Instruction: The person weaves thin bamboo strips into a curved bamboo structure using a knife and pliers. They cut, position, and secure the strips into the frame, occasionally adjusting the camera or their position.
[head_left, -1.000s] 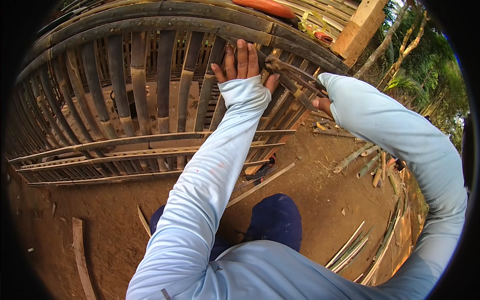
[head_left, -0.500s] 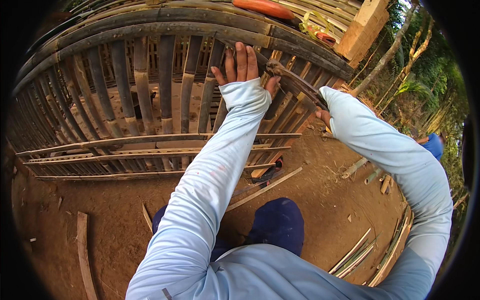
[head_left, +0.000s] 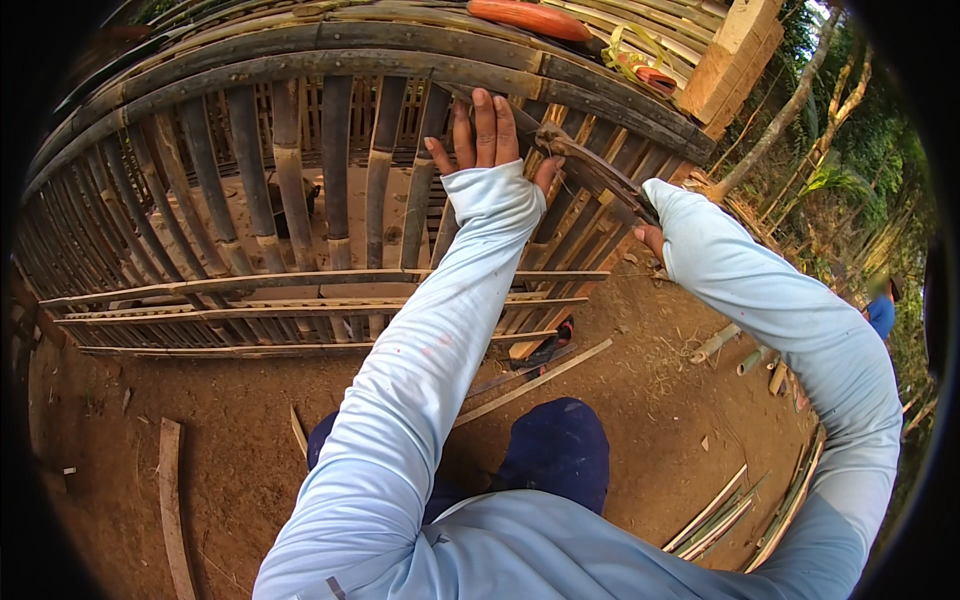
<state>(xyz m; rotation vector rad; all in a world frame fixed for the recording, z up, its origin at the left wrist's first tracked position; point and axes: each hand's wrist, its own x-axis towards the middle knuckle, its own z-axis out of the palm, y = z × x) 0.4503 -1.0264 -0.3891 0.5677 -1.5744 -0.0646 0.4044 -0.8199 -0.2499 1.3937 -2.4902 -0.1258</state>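
My left hand (head_left: 482,135) lies with its fingers stretched out against a dark slanting bamboo strip (head_left: 525,118), just under the top rail of a bamboo slat panel (head_left: 337,160). Its thumb is close beside a long brown wooden-looking tool (head_left: 600,178) with a knobbed end; whether they touch is unclear. The tool's other end runs to my right hand (head_left: 652,240), mostly covered by the pale blue sleeve, with a few fingers showing curled by it. What kind of tool it is, I cannot make out.
An orange-red handle-like object (head_left: 530,18) and a yellow-green strap (head_left: 630,58) rest on top of the bamboo. A wooden post (head_left: 735,65) stands at the right. Cut bamboo strips (head_left: 715,520) and a curved plank (head_left: 172,500) lie on the dirt. Another person (head_left: 880,310) is far right.
Both hands keep nearly the same places on the bamboo and the tool. The whole view has shifted slightly, and more of the person at far right shows.
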